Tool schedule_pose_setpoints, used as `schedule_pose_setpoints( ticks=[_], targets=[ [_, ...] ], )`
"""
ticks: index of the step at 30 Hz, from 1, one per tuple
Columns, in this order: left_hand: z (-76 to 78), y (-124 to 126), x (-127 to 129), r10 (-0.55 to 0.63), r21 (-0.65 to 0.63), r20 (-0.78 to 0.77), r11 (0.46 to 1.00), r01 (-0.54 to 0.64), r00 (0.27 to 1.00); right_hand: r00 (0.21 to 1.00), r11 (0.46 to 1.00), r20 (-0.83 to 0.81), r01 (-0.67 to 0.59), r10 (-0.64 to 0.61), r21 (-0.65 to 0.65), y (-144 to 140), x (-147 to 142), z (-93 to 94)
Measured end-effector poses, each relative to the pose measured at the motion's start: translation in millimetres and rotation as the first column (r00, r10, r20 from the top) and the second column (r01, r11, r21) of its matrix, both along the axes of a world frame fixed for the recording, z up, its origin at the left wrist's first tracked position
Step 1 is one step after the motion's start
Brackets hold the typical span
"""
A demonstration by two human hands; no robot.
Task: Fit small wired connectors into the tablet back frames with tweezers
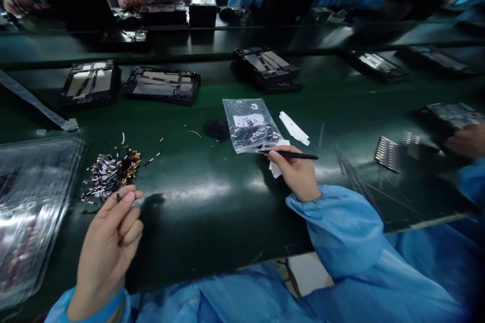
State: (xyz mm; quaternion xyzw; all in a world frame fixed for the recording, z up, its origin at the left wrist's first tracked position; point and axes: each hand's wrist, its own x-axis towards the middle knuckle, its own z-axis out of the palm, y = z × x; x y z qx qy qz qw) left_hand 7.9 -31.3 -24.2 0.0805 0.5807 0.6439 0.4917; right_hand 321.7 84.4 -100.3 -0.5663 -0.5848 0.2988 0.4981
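Small flex part pinched in left hand (109,242) fingertips, tweezers (291,155) gripped in right hand (297,174); flex-part pile (109,174) mostly unpicked, screw bag (250,126) w/ plenty left.

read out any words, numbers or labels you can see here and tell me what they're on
White label on the clear plastic bag: bluish print, too blurred to read.
White mark near the bag's top edge: a curl-shaped sign, not legible as a character.
Black trays on the green table: no readable text.
Nothing else carries legible writing.
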Motion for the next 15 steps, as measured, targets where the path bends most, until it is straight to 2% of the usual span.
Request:
schedule_pose_setpoints(
  ticks=[3, 6, 8, 10, 12, 15],
  targets=[
    [-0.9, 0.2, 8.5, -0.134, -0.024, 0.036, 0.991, 0.135, 0.990, 0.998, 1.000, -0.060, -0.028, 0.028, -0.007, -9.4, -14.3, 11.5],
    [-1.9, 0.2, 25.8, -0.366, -0.027, 0.069, 0.929, 0.369, 0.928, 0.972, 0.984, -0.182, -0.164, 0.150, -0.068, -27.0, -42.9, 28.2],
    [-3.5, 0.5, 38.2, -0.490, 0.002, 0.074, 0.871, 0.491, 0.869, 0.906, 0.935, -0.329, -0.325, 0.266, -0.139, -39.8, -63.5, 39.0],
    [-5.4, 0.7, 47.5, -0.568, 0.037, 0.068, 0.823, 0.567, 0.820, 0.817, 0.860, -0.460, -0.473, 0.347, -0.192, -50.3, -80.2, 47.3],
    [-6.8, 0.3, 52.4, -0.615, 0.053, 0.054, 0.789, 0.613, 0.787, 0.755, 0.799, -0.535, -0.559, 0.379, -0.224, -56.7, -91.4, 52.9],
    [-7.6, -2.0, 53.2, -0.647, 0.038, 0.037, 0.763, 0.646, 0.762, 0.692, 0.740, -0.623, -0.621, 0.364, -0.257, -60.0, -100.2, 57.3]
  ],
)
